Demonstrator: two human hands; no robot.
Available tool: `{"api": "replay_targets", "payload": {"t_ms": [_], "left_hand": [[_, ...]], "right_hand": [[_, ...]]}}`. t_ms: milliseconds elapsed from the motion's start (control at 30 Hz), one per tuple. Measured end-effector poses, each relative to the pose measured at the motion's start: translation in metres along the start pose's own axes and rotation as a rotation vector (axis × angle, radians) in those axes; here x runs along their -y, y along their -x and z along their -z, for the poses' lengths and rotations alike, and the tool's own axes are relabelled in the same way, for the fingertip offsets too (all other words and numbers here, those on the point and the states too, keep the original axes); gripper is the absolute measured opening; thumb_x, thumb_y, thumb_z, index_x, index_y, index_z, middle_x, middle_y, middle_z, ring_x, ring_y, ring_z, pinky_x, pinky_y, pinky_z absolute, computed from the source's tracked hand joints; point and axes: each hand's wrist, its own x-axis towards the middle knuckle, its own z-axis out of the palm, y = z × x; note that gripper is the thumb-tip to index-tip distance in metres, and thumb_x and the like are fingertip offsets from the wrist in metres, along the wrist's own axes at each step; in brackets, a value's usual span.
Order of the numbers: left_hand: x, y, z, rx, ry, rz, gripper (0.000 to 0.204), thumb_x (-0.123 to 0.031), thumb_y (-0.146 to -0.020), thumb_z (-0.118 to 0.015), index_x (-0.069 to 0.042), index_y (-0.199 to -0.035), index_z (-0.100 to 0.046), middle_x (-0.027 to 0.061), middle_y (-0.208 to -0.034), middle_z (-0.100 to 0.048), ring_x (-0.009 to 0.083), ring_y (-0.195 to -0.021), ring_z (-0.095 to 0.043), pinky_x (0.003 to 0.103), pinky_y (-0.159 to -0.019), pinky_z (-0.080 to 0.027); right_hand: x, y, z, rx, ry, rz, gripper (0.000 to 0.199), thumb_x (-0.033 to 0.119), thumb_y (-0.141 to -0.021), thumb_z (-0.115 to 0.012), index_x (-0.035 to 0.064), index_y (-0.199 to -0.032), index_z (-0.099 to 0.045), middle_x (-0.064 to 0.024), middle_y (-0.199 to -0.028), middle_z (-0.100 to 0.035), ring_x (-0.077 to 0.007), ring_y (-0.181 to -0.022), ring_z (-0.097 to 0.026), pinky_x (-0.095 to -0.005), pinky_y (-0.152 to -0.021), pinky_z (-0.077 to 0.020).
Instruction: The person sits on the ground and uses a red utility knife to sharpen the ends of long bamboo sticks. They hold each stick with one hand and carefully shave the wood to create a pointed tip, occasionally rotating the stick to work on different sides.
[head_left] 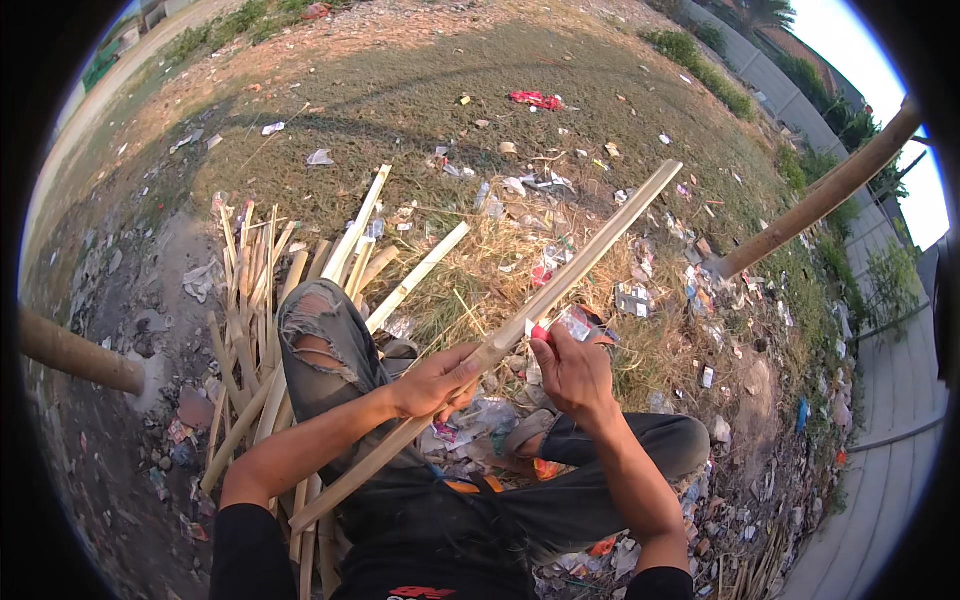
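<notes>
A long split bamboo strip (590,255) slants across my lap, its far end up to the right and its near end down by my left thigh. My left hand (440,382) is wrapped round it near the middle. Just beyond, beside the strip's right edge, my right hand (577,372) is closed on a small red-handled tool (540,332). Most of that tool is hidden by the fingers, and its working end is too small to make out. My legs are bent, with the left knee (318,310) in torn dark trousers under the strip.
A pile of bamboo strips (250,280) lies to my left, some pieces reaching past my knee. Thick poles stand at the left (85,352) and right (820,190). Litter and dry grass (470,270) cover the ground ahead. A grey wall (885,400) runs along the right.
</notes>
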Motion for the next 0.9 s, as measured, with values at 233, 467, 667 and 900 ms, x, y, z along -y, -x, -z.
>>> {"api": "replay_targets", "payload": {"t_ms": [233,467,667,900], "left_hand": [[-0.001,-0.004,0.001,0.037,-0.037,-0.016,0.062,-0.052,-0.113,-0.043,-0.009,-0.157,-0.039,0.0008,-0.07,-0.05,0.0065,-0.049,-0.049,0.022,-0.043,-0.044],[0.007,0.009,0.007,0.082,-0.082,0.065,0.06,-0.047,-0.115,-0.041,-0.011,-0.163,-0.032,0.0002,-0.068,-0.046,0.0057,-0.049,-0.044,0.021,-0.043,-0.043],[0.007,0.012,0.002,0.194,-0.136,0.191,0.051,-0.042,-0.116,-0.041,-0.009,-0.155,-0.039,0.0011,-0.071,-0.047,0.0069,-0.053,-0.045,0.022,-0.045,-0.044],[-0.001,0.02,-0.002,0.311,-0.166,0.291,0.048,-0.039,-0.115,-0.045,-0.005,-0.148,-0.041,0.0033,-0.073,-0.052,0.0086,-0.056,-0.052,0.024,-0.047,-0.048]], "right_hand": [[-0.009,-0.005,-0.011,-0.053,0.031,-0.066,0.039,0.042,-0.109,-0.056,0.0068,-0.095,-0.061,-0.0154,-0.061,-0.063,-0.0399,-0.058,-0.067,-0.0502,-0.053,-0.0498],[-0.058,-0.019,-0.01,-0.104,0.134,-0.226,0.047,0.048,-0.112,-0.046,0.0062,-0.097,-0.064,-0.0191,-0.067,-0.066,-0.0436,-0.064,-0.067,-0.0553,-0.059,-0.049],[-0.175,-0.033,0.061,-0.338,0.098,-0.736,0.071,0.062,-0.109,-0.038,0.0006,-0.101,-0.073,-0.0242,-0.085,-0.071,-0.0414,-0.087,-0.068,-0.0531,-0.081,-0.0495],[-0.248,-0.003,0.075,-0.62,0.039,-1.001,0.078,0.064,-0.109,-0.036,-0.0029,-0.108,-0.076,-0.0274,-0.107,-0.073,-0.0424,-0.106,-0.067,-0.051,-0.095,-0.0475]]}}
